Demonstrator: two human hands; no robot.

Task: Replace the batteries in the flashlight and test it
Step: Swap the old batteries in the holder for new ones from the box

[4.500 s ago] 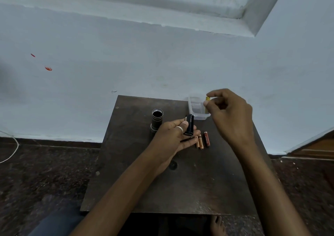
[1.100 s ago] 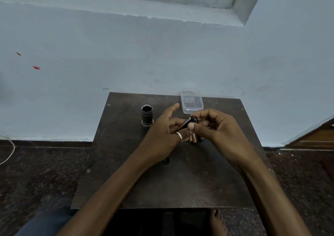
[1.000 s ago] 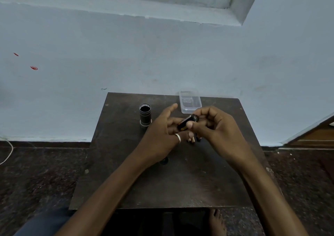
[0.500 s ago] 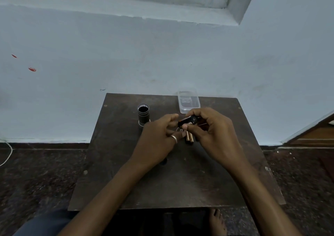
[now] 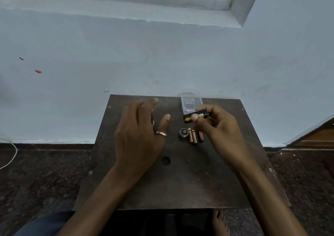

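A pale blue wall (image 5: 162, 55) rises behind a dark wooden tabletop (image 5: 180, 181) that stands on a speckled dark floor (image 5: 36, 181). The left hand (image 5: 139, 136), fingers spread and holding nothing, hovers over the tabletop's left part and hides most of the flashlight body (image 5: 152, 120), of which only a sliver shows beside the palm. The right hand (image 5: 215, 125) pinches a black battery holder (image 5: 194, 117) with a yellow battery (image 5: 188, 119) seated in it, raised just in front of a clear plastic container (image 5: 191, 103) at the far edge. Below the holder lie the round black tail cap (image 5: 184, 133) and, just beside it, three copper-coloured batteries (image 5: 194, 136) side by side. A ring (image 5: 161, 133) sits on the left hand.
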